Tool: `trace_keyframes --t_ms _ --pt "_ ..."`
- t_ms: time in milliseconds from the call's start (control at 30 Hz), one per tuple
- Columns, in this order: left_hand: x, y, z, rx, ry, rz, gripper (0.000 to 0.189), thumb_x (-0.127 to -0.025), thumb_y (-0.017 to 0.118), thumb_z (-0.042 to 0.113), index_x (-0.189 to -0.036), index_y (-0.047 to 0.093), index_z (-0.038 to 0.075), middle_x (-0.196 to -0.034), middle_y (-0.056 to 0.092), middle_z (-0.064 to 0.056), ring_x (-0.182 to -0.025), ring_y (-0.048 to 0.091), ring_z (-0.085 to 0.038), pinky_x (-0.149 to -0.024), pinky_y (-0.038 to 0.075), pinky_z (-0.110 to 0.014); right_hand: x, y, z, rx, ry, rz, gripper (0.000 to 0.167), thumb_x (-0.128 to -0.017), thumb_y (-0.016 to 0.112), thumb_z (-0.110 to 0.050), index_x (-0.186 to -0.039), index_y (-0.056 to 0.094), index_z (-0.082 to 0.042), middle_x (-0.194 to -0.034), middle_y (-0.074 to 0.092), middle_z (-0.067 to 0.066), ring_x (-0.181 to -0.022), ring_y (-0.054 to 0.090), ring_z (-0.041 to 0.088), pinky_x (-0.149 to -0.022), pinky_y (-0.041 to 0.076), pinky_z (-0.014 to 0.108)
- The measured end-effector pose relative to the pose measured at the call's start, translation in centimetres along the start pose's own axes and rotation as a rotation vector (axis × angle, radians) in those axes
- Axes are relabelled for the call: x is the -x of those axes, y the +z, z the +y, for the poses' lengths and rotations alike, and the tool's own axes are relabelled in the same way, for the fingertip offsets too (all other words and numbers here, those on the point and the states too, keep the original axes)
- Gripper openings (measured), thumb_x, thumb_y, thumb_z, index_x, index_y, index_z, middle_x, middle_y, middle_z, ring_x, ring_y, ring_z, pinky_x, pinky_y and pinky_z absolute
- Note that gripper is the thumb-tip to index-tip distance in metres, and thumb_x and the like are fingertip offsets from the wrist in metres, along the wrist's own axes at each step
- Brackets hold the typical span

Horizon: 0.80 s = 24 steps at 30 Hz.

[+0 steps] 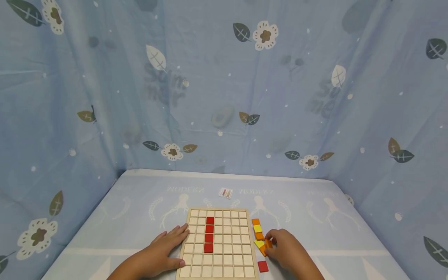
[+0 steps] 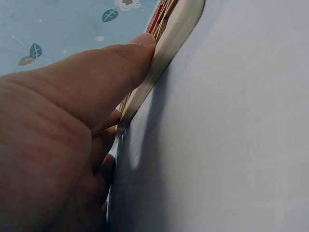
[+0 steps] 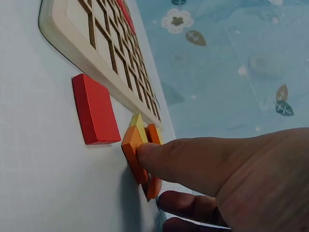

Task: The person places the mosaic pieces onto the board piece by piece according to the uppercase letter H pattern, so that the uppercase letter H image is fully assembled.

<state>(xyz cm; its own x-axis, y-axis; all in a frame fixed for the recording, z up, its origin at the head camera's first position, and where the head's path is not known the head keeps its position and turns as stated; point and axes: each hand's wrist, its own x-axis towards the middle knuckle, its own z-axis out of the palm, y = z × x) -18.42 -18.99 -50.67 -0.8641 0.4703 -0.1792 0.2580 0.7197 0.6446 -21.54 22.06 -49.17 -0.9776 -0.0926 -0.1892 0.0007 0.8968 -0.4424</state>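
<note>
Four reds in the grid, an orange tile in the right grip

We see a wooden grid board [image 1: 226, 249] lying flat on the desk [image 1: 122, 217], pale and rectangular, its raised rim rounded at the corner that the right wrist view shows, its ridges dividing it into squarish cells. Four flat, glossy red tiles [image 1: 209, 237] sit in its third column from the left, one per cell, in the second to fifth rows from the far edge; its other visible cells show bare, light wood.

Our left hand [image 1: 159, 249] rests at the board's left edge, its grip spread, thumb touching the rim. Our right hand [image 1: 288, 251] is just beside the board's right edge, its grip pinching an orange tile [image 1: 268, 244] between thumb and finger. Between that hand and the board, more orange and yellow tiles [image 1: 257, 228] lie in a loose row, some overlapping. A thick, square-edged loose red tile [image 1: 263, 266] lies near the board's right rim, closer to us. Beyond the board's far edge lies a small printed card [image 1: 225, 193].
</note>
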Motion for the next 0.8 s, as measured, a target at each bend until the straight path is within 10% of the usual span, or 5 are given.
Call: trace_keyframes --t_ms 167,467,800 --pt "0.0 0.0 0.1 -0.001 -0.004 -0.002 0.097 -0.089 0.075 0.060 -0.165 0.035 0.013 -0.175 0.021 -0.005 -0.160 0.017 -0.043 -0.123 0.006 -0.074 0.6 -0.8 0.4 -0.017 -0.074 0.028 0.029 -0.078 0.092 -0.022 -0.100 0.073 -0.025 -0.093 0.061 -0.004 -0.090 0.053 0.019 -0.084 0.050 0.041" --pt "0.3 -0.2 0.4 0.010 -0.001 -0.004 0.096 -0.089 0.076 0.056 -0.164 0.036 0.011 -0.175 0.021 -0.008 -0.160 0.017 -0.045 -0.122 0.005 -0.075 2.3 -0.6 0.3 -0.162 -0.155 -0.290 0.027 -0.079 0.089 -0.013 -0.097 0.071 -0.021 -0.094 0.065 -0.006 -0.085 0.056 0.020 -0.074 0.052 0.036" --pt "0.2 -0.1 0.3 0.003 -0.004 0.003 0.097 -0.089 0.076 0.057 -0.164 0.036 0.011 -0.175 0.020 -0.006 -0.161 0.017 -0.042 -0.123 0.005 -0.074 2.8 -0.3 -0.7 -0.094 -0.265 -0.313 0.021 -0.082 0.083 -0.007 -0.091 0.068 -0.019 -0.086 0.059 -0.005 -0.075 0.051 0.014 -0.067 0.045 0.032"
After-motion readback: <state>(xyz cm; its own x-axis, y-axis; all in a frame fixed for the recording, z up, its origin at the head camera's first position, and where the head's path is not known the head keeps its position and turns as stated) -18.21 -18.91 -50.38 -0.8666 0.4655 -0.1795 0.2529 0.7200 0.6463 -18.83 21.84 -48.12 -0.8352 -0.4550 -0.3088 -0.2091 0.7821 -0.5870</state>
